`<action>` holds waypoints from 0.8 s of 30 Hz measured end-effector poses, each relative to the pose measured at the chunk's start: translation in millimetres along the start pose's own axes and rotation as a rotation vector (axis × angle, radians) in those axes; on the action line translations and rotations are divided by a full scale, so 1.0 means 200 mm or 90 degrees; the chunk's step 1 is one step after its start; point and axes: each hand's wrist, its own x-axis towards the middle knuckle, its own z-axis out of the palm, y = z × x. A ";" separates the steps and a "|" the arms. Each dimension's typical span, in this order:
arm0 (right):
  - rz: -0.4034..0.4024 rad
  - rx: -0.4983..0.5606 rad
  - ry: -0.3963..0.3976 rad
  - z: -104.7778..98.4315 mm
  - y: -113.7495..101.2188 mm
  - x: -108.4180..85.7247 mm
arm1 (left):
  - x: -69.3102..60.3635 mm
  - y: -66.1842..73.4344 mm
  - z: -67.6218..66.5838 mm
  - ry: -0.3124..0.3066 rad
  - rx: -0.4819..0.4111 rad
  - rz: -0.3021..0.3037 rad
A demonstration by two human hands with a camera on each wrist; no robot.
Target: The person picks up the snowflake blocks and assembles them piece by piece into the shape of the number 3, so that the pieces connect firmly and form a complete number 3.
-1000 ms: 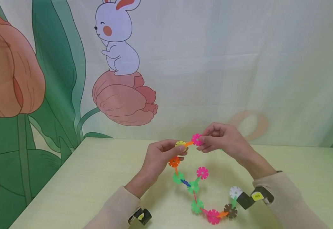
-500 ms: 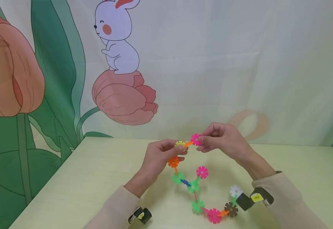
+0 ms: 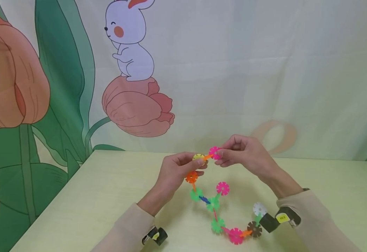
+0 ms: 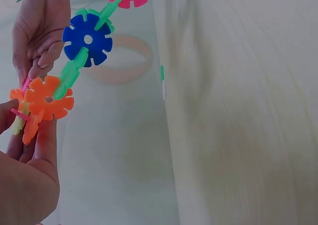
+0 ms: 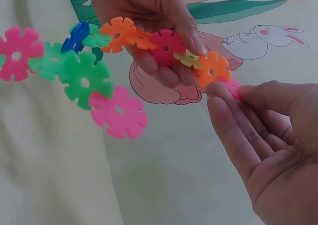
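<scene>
A chain of plastic snowflake discs hangs in a curve between and below my hands in the head view. My left hand (image 3: 172,175) pinches a yellow disc (image 3: 198,158) between thumb and fingers. An edge-on orange disc (image 3: 207,157) joins it to a pink disc (image 3: 214,152), whose far side my right hand (image 3: 253,157) pinches. Below run an orange disc (image 3: 191,177), a dark blue disc (image 3: 204,199), several green discs, a brown disc (image 3: 254,229) and a white disc (image 3: 260,209). A pink disc (image 3: 222,188) branches off. The right wrist view also shows a red disc (image 5: 167,48) beneath the left fingers.
A pale table (image 3: 101,196) lies under the hands. Behind it hangs a printed cloth (image 3: 218,70) with a rabbit and tulips. Black wrist cameras sit at both sleeves; the right camera (image 3: 270,223) overlaps the white disc's edge. A small green-and-white thing (image 4: 163,83) shows at the table edge.
The right hand and its pink disc have shifted very slightly left, towards the yellow disc. Both hands keep their hold, and the rest of the chain hangs almost as before.
</scene>
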 end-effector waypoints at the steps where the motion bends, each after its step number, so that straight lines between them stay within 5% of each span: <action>1: 0.001 -0.003 0.000 0.00 0.00 0.00 | 0.00 0.00 0.00 -0.002 0.000 0.001; 24: -0.018 -0.096 0.000 -0.03 -0.04 0.00 | 0.00 -0.01 0.01 -0.020 -0.016 0.013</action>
